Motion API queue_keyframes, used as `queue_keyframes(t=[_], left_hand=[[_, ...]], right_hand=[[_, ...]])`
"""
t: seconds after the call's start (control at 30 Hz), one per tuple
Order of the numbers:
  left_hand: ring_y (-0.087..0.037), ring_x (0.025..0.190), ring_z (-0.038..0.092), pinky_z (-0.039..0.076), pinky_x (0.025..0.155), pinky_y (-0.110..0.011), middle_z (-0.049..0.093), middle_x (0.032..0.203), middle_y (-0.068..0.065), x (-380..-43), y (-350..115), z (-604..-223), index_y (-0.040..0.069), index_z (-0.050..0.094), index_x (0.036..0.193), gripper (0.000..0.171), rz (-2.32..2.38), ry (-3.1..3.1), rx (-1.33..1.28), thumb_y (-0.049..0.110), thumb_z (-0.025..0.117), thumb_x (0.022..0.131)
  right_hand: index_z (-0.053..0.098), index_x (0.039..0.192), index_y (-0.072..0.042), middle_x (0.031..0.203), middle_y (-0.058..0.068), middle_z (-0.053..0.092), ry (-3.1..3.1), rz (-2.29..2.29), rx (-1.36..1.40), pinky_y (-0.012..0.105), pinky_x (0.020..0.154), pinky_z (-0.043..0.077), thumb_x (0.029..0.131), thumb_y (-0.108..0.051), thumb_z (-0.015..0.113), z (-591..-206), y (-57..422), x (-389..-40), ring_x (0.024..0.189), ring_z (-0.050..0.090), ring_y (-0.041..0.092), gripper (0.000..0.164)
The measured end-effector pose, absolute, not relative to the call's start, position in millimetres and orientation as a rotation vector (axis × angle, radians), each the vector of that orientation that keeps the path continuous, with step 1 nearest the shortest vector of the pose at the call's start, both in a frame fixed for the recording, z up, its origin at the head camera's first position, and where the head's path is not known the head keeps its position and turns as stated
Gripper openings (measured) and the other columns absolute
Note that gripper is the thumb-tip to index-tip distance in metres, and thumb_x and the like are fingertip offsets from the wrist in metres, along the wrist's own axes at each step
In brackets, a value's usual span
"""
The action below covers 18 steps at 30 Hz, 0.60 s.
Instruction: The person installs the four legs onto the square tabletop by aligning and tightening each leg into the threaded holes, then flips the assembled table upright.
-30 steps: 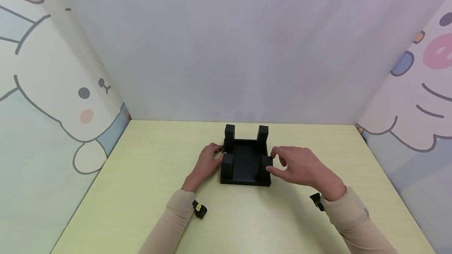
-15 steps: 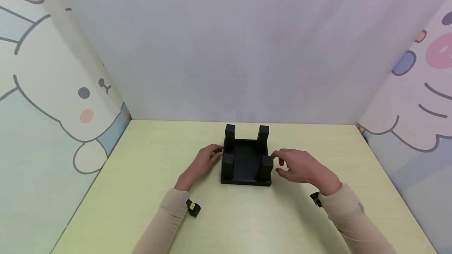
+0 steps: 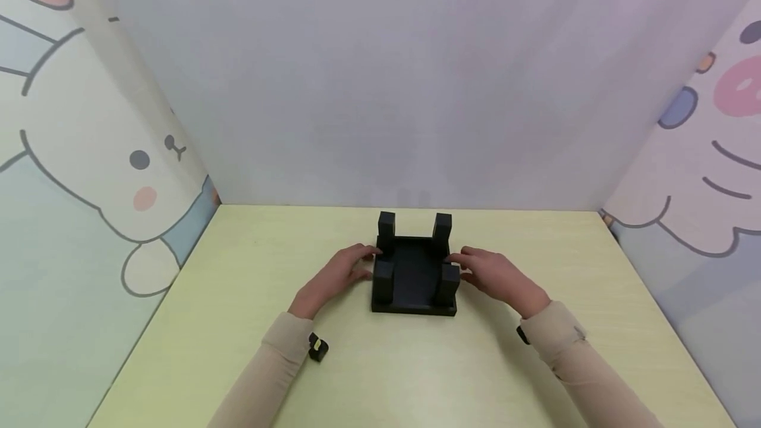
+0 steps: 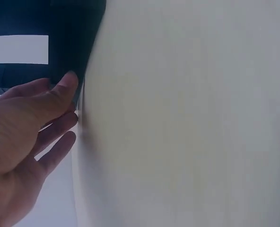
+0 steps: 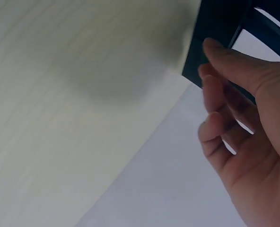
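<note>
A small black stand point(image 3: 414, 276) sits on the table, its square, shallow-rimmed base down and several thick block legs pointing up from the corners. My left hand point(image 3: 329, 276) is at its left side, fingertips over the rim between two legs. Opposite it, my right hand point(image 3: 499, 276) reaches the right rim in the same way. In the left wrist view, the thumb point(image 4: 66, 82) presses the black side while a finger passes behind it. The right wrist view has the thumb point(image 5: 215, 49) against the stand's dark side point(image 5: 220, 21), fingers curled beneath it.
The pale wooden table point(image 3: 255, 236) meets a plain light wall point(image 3: 380, 84) behind the stand. Cartoon-printed side panels point(image 3: 139, 203) rise on the left and right. A small black device with a yellow mark point(image 3: 318, 347) sits at the left cuff.
My right hand has let its thumb off the near right leg and moved its fingers over the right rim. The left forearm has shifted slightly left. The stand has stayed in place.
</note>
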<state>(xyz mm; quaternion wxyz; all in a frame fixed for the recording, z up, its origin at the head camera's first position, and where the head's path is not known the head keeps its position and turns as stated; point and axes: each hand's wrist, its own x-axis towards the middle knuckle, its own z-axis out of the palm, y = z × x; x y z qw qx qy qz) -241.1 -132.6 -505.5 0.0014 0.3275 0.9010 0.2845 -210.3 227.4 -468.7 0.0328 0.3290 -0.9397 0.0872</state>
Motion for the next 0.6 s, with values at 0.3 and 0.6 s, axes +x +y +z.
queue_keyframes(t=[0.3,0.6], left_hand=[[-0.017,0.094,0.065,0.055,0.088,-0.035,0.066,0.101,-0.001,-243,-133,-494,0.017,0.064,0.134,0.052,0.569,2.878,1.068,0.028,0.079,0.086],[-0.010,0.077,0.053,0.049,0.078,-0.029,0.062,0.089,0.002,-251,-130,-491,0.019,0.065,0.125,0.051,0.461,2.874,1.086,0.035,0.082,0.080]], right_hand=[[0.073,0.115,-0.018,0.092,-0.002,0.061,-2.716,0.034,1.132,0.030,0.073,0.055,0.076,-0.011,0.089,-481,217,-225,0.078,0.062,0.014,0.043],[0.074,0.107,-0.020,0.099,-0.001,0.073,-2.635,-0.163,1.147,0.034,0.077,0.059,0.078,-0.002,0.084,-476,211,-235,0.086,0.069,0.017,0.036]])
